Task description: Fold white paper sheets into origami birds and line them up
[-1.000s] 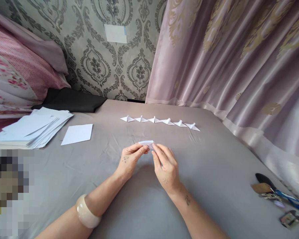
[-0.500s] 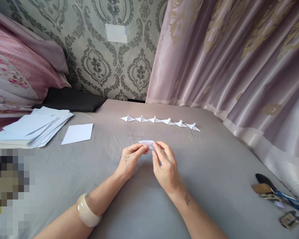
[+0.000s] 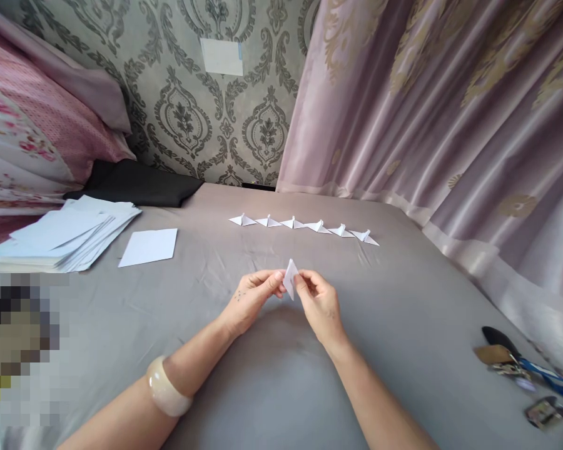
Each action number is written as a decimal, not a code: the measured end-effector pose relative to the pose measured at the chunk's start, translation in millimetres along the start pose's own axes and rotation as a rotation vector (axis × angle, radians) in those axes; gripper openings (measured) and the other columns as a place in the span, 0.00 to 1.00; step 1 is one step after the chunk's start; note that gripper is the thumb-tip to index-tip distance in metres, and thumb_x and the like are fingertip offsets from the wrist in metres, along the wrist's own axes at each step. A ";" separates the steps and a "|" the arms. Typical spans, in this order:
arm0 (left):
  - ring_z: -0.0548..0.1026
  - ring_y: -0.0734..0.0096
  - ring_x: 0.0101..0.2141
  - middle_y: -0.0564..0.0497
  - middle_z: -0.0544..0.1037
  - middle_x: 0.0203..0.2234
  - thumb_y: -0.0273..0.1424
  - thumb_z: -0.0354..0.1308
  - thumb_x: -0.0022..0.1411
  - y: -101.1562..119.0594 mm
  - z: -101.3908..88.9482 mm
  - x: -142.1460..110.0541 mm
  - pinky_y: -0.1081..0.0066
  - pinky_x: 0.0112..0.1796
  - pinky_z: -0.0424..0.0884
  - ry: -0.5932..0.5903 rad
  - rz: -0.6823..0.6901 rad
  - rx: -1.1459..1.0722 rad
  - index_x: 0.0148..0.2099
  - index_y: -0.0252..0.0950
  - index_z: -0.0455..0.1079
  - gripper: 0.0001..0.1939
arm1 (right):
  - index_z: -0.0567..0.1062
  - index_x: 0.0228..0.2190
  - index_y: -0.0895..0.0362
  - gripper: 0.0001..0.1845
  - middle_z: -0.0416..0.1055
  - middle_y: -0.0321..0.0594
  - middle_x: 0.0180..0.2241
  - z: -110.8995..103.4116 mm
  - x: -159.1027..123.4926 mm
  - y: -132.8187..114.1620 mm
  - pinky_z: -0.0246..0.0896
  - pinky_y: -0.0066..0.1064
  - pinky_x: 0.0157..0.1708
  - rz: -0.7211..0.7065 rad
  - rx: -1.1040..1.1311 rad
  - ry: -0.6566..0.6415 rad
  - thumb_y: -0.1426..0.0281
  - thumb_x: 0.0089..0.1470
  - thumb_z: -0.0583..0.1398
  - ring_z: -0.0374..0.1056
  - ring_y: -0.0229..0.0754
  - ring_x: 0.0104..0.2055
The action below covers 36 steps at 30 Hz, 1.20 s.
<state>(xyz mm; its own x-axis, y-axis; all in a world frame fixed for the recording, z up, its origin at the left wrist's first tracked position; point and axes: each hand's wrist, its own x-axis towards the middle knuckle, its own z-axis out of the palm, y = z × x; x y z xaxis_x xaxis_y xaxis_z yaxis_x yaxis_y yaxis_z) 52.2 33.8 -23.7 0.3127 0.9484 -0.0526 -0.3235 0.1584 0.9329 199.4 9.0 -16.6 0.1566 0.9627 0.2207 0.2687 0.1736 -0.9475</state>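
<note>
As the folded paper (image 3: 289, 279) stands with its long axis near-upright mid-frame, the left hand (image 3: 251, 297) and right hand (image 3: 322, 305) pinch opposite sides.

I count one left hand (image 3: 249, 299) and one right hand (image 3: 323, 307), six folded papers (image 3: 293, 223) in a row and one more piece (image 3: 289, 280) held, seven altogether. I also make out one loose sheet (image 3: 149, 247), one bangle (image 3: 167, 389), one black cloth (image 3: 141, 184) and one wall card (image 3: 222, 57). There is one paper stack (image 3: 65, 235), its sheets too overlapped for me to number.
</note>
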 end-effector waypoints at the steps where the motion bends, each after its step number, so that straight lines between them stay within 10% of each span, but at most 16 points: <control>1: 0.70 0.74 0.29 0.50 0.77 0.26 0.39 0.65 0.54 -0.6 -0.8 0.4 0.71 0.37 0.67 -0.018 -0.011 -0.025 0.39 0.35 0.79 0.14 | 0.75 0.32 0.57 0.12 0.75 0.39 0.30 -1.2 1.2 0.1 0.63 0.31 0.35 0.084 0.096 -0.039 0.61 0.56 0.58 0.69 0.40 0.32; 14: 0.70 0.76 0.30 0.49 0.79 0.29 0.34 0.69 0.51 3.0 -0.3 0.7 0.73 0.35 0.66 -0.025 -0.097 -0.075 0.39 0.34 0.79 0.13 | 0.79 0.31 0.55 0.12 0.74 0.35 0.27 -3.4 7.1 0.6 0.60 0.29 0.36 0.377 0.583 -0.236 0.59 0.51 0.63 0.66 0.36 0.30; 36: 0.71 0.75 0.27 0.49 0.79 0.26 0.39 0.64 0.55 3.6 0.9 -0.5 0.74 0.34 0.68 0.025 -0.044 0.071 0.38 0.32 0.79 0.14 | 0.78 0.33 0.57 0.14 0.75 0.39 0.29 -4.9 7.3 6.0 0.61 0.33 0.39 0.409 0.583 -0.252 0.59 0.53 0.62 0.68 0.40 0.33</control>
<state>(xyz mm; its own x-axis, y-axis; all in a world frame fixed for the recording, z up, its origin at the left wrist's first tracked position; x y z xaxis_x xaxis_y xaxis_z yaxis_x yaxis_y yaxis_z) 51.8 33.6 -20.0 0.3024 0.9477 -0.1025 -0.2450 0.1812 0.9524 206.8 16.1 -19.5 -0.1055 0.9800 -0.1685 -0.3214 -0.1940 -0.9269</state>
